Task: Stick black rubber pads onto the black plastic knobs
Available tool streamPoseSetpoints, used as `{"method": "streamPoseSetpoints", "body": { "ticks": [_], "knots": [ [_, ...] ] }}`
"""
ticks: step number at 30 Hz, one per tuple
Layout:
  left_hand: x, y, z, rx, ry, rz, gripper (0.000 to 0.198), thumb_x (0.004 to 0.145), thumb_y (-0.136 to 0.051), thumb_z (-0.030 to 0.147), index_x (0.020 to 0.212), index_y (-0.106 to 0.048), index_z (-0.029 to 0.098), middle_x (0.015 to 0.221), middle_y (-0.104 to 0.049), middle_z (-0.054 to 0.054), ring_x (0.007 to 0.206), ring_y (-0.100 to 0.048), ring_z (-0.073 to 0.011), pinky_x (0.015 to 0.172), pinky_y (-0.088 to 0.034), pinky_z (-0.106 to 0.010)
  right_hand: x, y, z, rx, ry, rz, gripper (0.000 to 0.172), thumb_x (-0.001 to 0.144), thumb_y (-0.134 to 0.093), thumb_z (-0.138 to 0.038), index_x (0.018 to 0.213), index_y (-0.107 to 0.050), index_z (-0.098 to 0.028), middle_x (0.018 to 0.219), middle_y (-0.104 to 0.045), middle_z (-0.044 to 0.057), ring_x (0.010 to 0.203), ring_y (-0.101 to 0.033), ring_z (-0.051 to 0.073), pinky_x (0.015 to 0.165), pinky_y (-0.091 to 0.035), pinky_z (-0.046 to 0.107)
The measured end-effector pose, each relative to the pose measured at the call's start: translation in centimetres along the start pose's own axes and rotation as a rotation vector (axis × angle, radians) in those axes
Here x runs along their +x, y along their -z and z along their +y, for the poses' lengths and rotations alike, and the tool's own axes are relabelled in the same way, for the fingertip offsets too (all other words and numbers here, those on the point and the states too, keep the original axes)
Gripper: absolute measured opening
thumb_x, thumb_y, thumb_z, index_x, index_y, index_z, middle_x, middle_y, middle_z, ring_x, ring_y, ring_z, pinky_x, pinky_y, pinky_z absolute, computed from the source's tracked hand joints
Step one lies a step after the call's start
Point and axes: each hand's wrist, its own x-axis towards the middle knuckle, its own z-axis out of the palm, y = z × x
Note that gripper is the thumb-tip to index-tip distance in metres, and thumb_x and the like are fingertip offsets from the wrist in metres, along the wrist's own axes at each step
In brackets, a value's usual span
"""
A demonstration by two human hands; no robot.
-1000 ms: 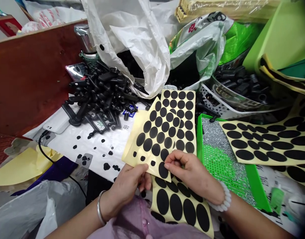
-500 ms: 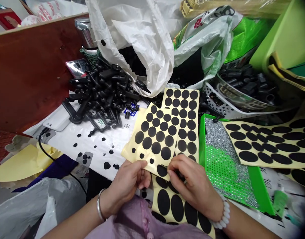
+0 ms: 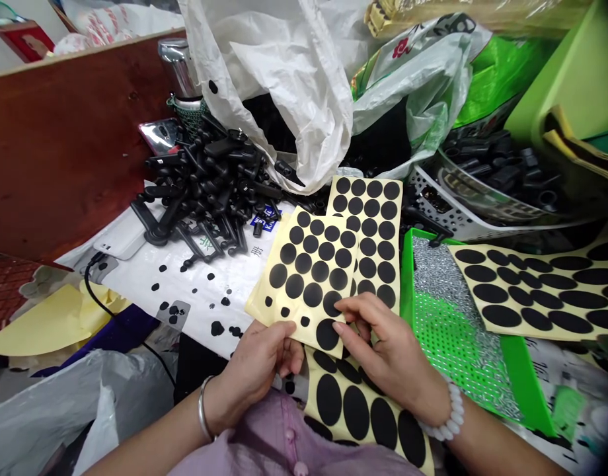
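Note:
A cream sheet of round black stickers (image 3: 308, 261) lies before me, tilted, with small black dots in its lowest row. My left hand (image 3: 264, 350) pinches the sheet's lower edge, thumb on top and fingers curled beneath. At the lower right corner is my right hand (image 3: 376, 330); its thumb tip touches the edge of a black round sticker (image 3: 326, 334). The index fingertip rests by the sticker above, with a gap between thumb and index finger. Another sticker sheet (image 3: 386, 230) lies partly under the first. A sheet with larger black ovals (image 3: 356, 411) sits below, over my lap.
Black plastic arms (image 3: 209, 185) are heaped at the back left, beside a white plastic bag (image 3: 304, 99). On the right stand a green tray (image 3: 529, 383) of small metal pieces, more sticker sheets (image 3: 542, 291) and a white basket (image 3: 462, 215). Black scraps (image 3: 217, 328) dot the white surface.
My right thumb and index finger have moved apart from a pinch at the corner sticker, the index finger shifting up. The sticker's edge now lies flat. My left hand keeps its hold.

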Motion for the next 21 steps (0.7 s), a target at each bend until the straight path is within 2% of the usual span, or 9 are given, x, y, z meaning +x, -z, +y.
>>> {"method": "streamPoseSetpoints", "body": {
  "ticks": [2,5,9,12,15,17,18,21],
  "knots": [
    [0.0,0.0,0.0,0.004,-0.004,-0.006,0.027,0.071,-0.049,0.026,0.045,-0.046,0.018,0.026,-0.031,0.006,0.034,-0.037,-0.0093,0.040,-0.022,-0.022,0.2,0.1,-0.2,-0.008,-0.003,-0.045,0.008,0.087,-0.047,-0.022,0.089,-0.055,-0.019,0.079,-0.051,0.003,0.065,-0.052,0.014,0.058,-0.043,0.028],
    [0.1,0.0,0.0,-0.003,-0.006,-0.003,0.030,0.071,-0.049,0.026,0.042,-0.043,0.019,0.026,-0.031,0.006,0.035,-0.039,-0.0095,0.040,-0.023,-0.022,0.3,0.1,-0.5,-0.037,0.042,-0.054,0.011,0.088,-0.045,-0.018,0.081,-0.054,-0.018,0.075,-0.051,0.002,0.064,-0.051,0.014,0.057,-0.042,0.028],
    [0.0,0.0,0.4,-0.021,0.013,0.017,0.027,0.069,-0.050,0.027,0.045,-0.043,0.019,0.029,-0.040,0.003,0.034,-0.039,-0.0093,0.039,-0.022,-0.022,-0.2,-0.3,-0.6,-0.197,0.238,-0.007,0.011,0.087,-0.045,-0.014,0.087,-0.055,-0.016,0.077,-0.054,0.006,0.067,-0.052,0.016,0.058,-0.042,0.030],
    [0.0,0.0,0.6,-0.019,0.049,0.017,0.025,0.070,-0.049,0.027,0.047,-0.044,0.018,0.032,-0.047,0.001,0.031,-0.035,-0.0069,0.038,-0.021,-0.021,-1.0,-0.1,-0.8,-0.304,0.378,-0.024,0.014,0.086,-0.044,-0.009,0.089,-0.056,-0.015,0.076,-0.057,0.006,0.064,-0.052,0.016,0.054,-0.041,0.030],
    [0.3,-0.1,0.5,-0.032,0.052,0.036,0.025,0.070,-0.049,0.027,0.048,-0.044,0.017,0.031,-0.047,0.001,0.030,-0.034,-0.0060,0.037,-0.020,-0.020,-2.1,0.6,-1.3,-0.252,0.456,-0.052,0.017,0.084,-0.046,-0.007,0.094,-0.055,-0.016,0.077,-0.059,0.006,0.064,-0.054,0.017,0.054,-0.043,0.031],
    [0.5,-0.2,0.3,-0.042,0.054,0.031,0.022,0.070,-0.048,0.027,0.050,-0.047,0.016,0.032,-0.047,0.001,0.030,-0.034,-0.0058,0.035,-0.020,-0.019,-3.1,1.2,-1.4,-0.161,0.412,0.000,0.019,0.085,-0.047,-0.011,0.099,-0.055,-0.020,0.082,-0.059,0.006,0.069,-0.056,0.018,0.059,-0.045,0.033],
    [0.6,-0.3,0.3,-0.038,0.060,0.014,0.022,0.069,-0.049,0.027,0.052,-0.049,0.015,0.033,-0.049,0.000,0.030,-0.035,-0.0059,0.034,-0.021,-0.019,-3.6,1.4,-1.1,-0.121,0.345,0.068,0.020,0.085,-0.047,-0.014,0.100,-0.056,-0.023,0.086,-0.059,0.007,0.074,-0.057,0.020,0.061,-0.046,0.034],
    [0.1,0.6,0.9,0.056,0.107,-0.145,0.022,0.070,-0.054,0.031,0.063,-0.059,0.011,0.042,-0.055,-0.001,0.031,-0.040,-0.0070,0.033,-0.026,-0.018,-4.4,1.9,0.8,-0.028,0.144,0.311,0.013,0.080,-0.057,-0.022,0.090,-0.061,-0.029,0.090,-0.057,0.005,0.074,-0.058,0.022,0.059,-0.047,0.035]
  ]
}}
